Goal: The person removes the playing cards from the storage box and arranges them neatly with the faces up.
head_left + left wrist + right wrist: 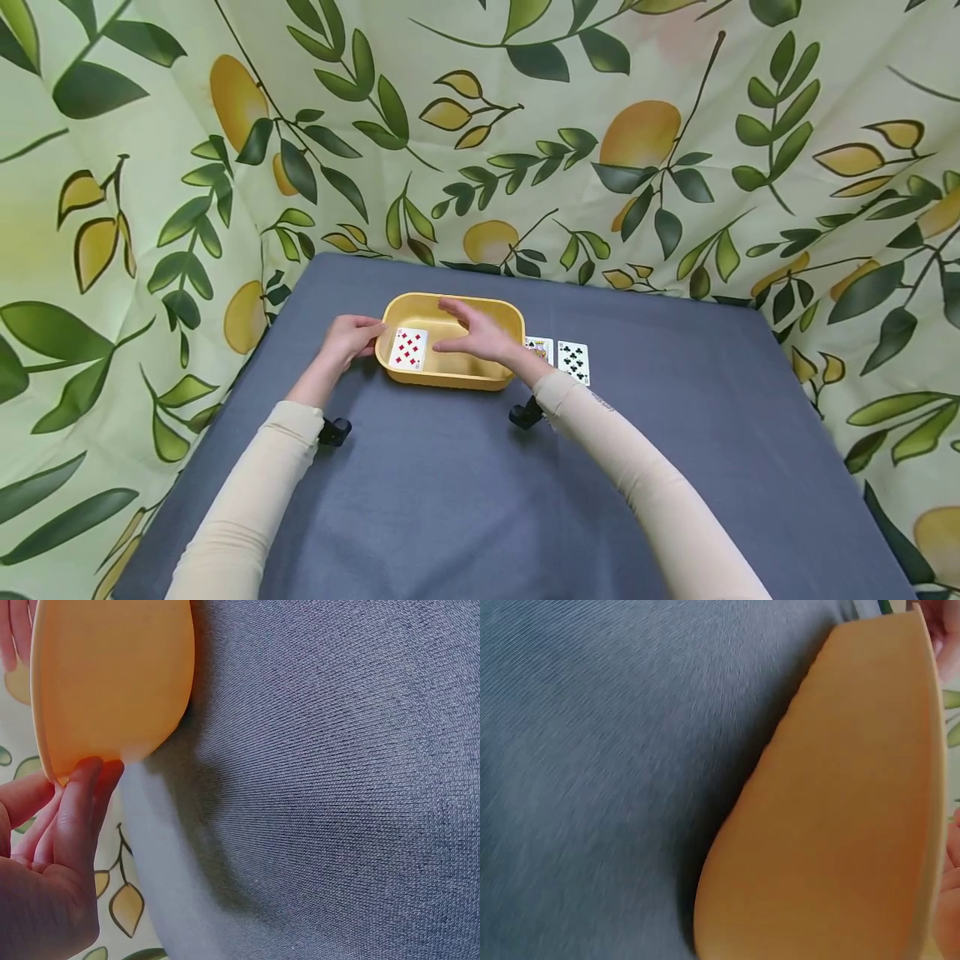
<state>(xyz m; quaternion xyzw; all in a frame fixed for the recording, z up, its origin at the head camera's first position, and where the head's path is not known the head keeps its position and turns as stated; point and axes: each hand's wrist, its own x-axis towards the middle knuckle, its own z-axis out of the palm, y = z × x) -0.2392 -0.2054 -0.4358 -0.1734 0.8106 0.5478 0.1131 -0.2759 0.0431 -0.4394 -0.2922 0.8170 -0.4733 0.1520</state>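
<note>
A yellow oblong plastic tub (450,382) stands on the cloth-covered table. My left hand (348,340) grips its left end; in the left wrist view the thumb and fingers (77,802) pinch the rim. Inside, at the left end, a diamonds playing card (408,348) lies face up. Over the tub's right half is my right hand (483,335), thumb and fingers spread apart, with nothing seen in it. The right wrist view shows mostly the tub's outer wall (825,795), which hides much of that hand.
Right of the tub, a face card (542,347), partly covered by the right hand and tub, lies beside a clubs card (573,360). Grey cloth (427,483) covers the table. A leaf-and-fruit patterned curtain (555,108) hangs behind and at both sides.
</note>
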